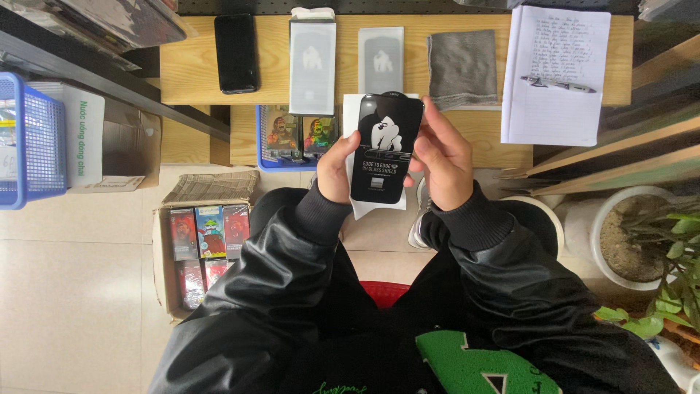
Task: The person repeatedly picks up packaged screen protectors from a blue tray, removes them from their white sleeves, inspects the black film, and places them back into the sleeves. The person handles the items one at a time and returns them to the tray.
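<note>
Hands raised together, left hand (334, 169) and right hand (442, 162) each gripping the black screen protector (385, 149).

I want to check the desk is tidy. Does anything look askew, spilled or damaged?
Nothing stands out. Both hands hold a black sleeve; the phone, packets, cloth and notepad lie straight on the desk.

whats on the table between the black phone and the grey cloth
In the head view, two flat screen-protector sleeves lie between the black phone and the grey cloth: a taller sleeve nearer the phone and a shorter sleeve nearer the cloth.
</note>
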